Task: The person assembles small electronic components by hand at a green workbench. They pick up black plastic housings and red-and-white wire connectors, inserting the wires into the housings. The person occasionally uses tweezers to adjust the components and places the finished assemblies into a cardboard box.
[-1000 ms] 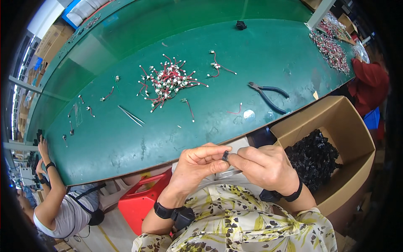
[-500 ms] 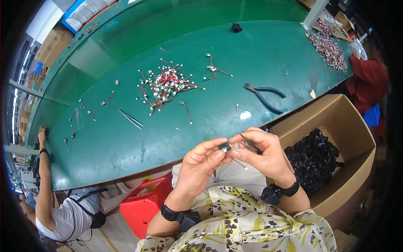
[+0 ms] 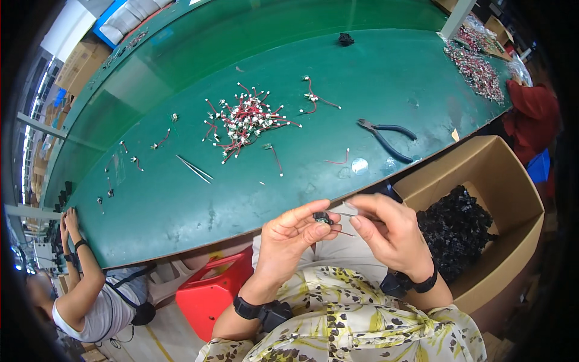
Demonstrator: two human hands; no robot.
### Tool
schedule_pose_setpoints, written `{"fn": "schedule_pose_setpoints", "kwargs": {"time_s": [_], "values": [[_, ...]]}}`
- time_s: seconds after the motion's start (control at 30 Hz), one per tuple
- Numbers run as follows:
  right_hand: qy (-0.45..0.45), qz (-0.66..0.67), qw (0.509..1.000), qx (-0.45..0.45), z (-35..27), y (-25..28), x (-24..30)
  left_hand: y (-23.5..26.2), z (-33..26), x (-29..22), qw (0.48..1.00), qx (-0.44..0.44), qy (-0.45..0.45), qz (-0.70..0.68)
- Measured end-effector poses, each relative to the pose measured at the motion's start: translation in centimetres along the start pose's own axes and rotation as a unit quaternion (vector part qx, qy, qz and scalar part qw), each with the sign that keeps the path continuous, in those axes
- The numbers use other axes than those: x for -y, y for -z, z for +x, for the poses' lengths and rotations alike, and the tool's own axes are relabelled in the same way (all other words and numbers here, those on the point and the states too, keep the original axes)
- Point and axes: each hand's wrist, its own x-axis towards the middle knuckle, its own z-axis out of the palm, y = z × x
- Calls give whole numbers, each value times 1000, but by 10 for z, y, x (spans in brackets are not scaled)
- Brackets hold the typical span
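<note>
Between its thumb and fingers, my left hand (image 3: 283, 244) pinches a small black plastic housing (image 3: 321, 217). A thin dark-red wire (image 3: 345, 233) sticks out of the housing toward the right. My right hand (image 3: 392, 232) is closed on slim metal tweezers (image 3: 346, 213), their points close to the housing; I cannot tell if they touch it. Both hands are in front of the table's near edge, above my lap. Beyond them on the green table (image 3: 289, 193) lies a heap of red wires with white connectors (image 3: 244, 123).
Blue-handled cutting pliers (image 3: 392, 139) and another pair of tweezers (image 3: 194, 168) lie on the table. At right stands a cardboard box (image 3: 512, 253) holding black parts (image 3: 455, 223). A red stool (image 3: 211, 289) is at lower left. Co-workers sit at left (image 3: 90, 301) and far right (image 3: 534, 114).
My right hand has drawn slightly away from my left, its fingers spread wider around the tweezers. The view has shifted slightly. The left co-worker's hands are now together at the table edge.
</note>
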Motion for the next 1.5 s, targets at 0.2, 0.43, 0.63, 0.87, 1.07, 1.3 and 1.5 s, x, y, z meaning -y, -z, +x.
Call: {"fn": "schedule_pose_setpoints", "kwargs": {"time_s": [0.2, 0.43, 0.63, 0.87, 1.07, 1.3, 1.5], "values": [[80, -134, 988, 12, -7, -1, -1, 0, -1, 5, 999, -20, -11, 25], [99, -160, 982, 13, -7, -4, -3, -3, 4, 9, 997, -36, -62, 39], [92, -153, 984, 13, -8, -5, -3, 6, 3, 12, 999, 17, -39, 13], [81, -140, 987, 13, -9, -6, -4, 5, 3, 13, 999, 10, -30, -1], [77, -129, 989, 2, -10, -8, -6, 2, 5, 13, 998, 14, -57, 14], [60, -70, 994, -57, -14, -24, -3, -7, 4, 14, 989, -13, -137, 61], [36, 7, 995, -97, -13, -42, -10, -6, 5, 17, 977, -71, -162, 115]]}}
